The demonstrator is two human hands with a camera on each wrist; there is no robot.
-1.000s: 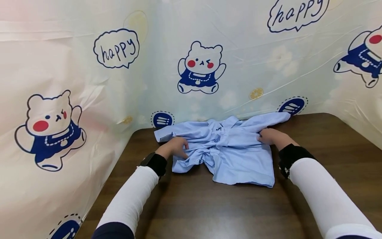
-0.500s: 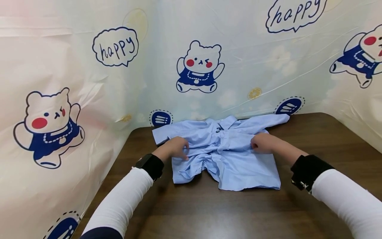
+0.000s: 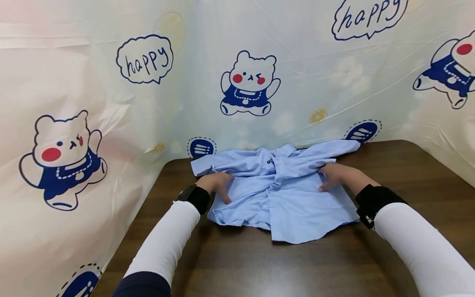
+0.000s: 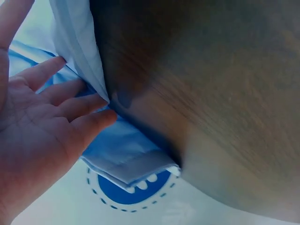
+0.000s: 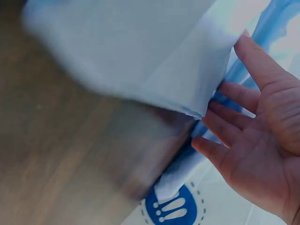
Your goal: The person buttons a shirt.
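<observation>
Both grips are released: the left hand [image 3: 217,184] and right hand [image 3: 334,175] are pressing flat, fingers straight, on a light blue shirt [image 3: 282,194]. It is lying wrinkled at centre frame, sleeves spreading along the brown desk [image 3: 259,264] toward the bear-printed backdrop [image 3: 111,103].

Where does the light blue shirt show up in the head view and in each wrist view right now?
Head: the light blue shirt lies mid-frame on the brown table, both hands flat on it.
Left wrist: upper left, beside the left hand; its sleeve cuff sits low centre.
Right wrist: blurred across the top, touching the right hand.
Shared landmark: the round navy sticker on the backdrop, low in both wrist views, though these may be two different stickers.
</observation>
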